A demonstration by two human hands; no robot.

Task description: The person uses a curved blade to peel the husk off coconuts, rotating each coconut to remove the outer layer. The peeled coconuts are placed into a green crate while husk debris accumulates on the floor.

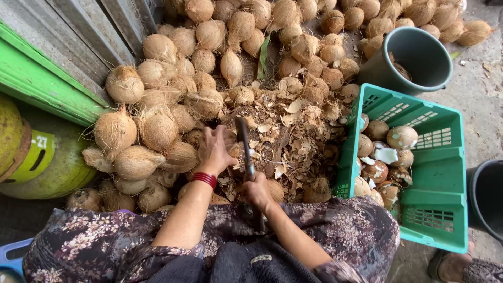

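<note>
**Chopping blade in one hand, husked coconut under the other**

The right hand [257, 189] is closed around the handle of a cleaver-like chopping blade [244, 144], its dark metal pointing away from the body over a mound of husk scraps [291, 141]. The left hand [214, 151], a red bangle [204, 179] at the wrist, lies fingers-down on a coconut [195, 137] at the near edge of the big heap of coconuts [209, 57]; how firmly it grips I cannot tell, since the fingers curl out of sight.

These nuts look hard and weighty, round enough to roll, with a dry fibrous coat that should give the palm good purchase. Holding one from above, well apart from the blade's path, seems the safe place. The blade looks stiff and heavy at the front, best held low on the handle as it is now.

The ground is bare concrete littered with shell and fibre. To the right stands a green plastic crate [445, 209] holding peeled coconuts, beyond it a grey bucket [427, 57]. A green gas cylinder [57, 173] sits at the left, by a wall of weathered boards.
</note>
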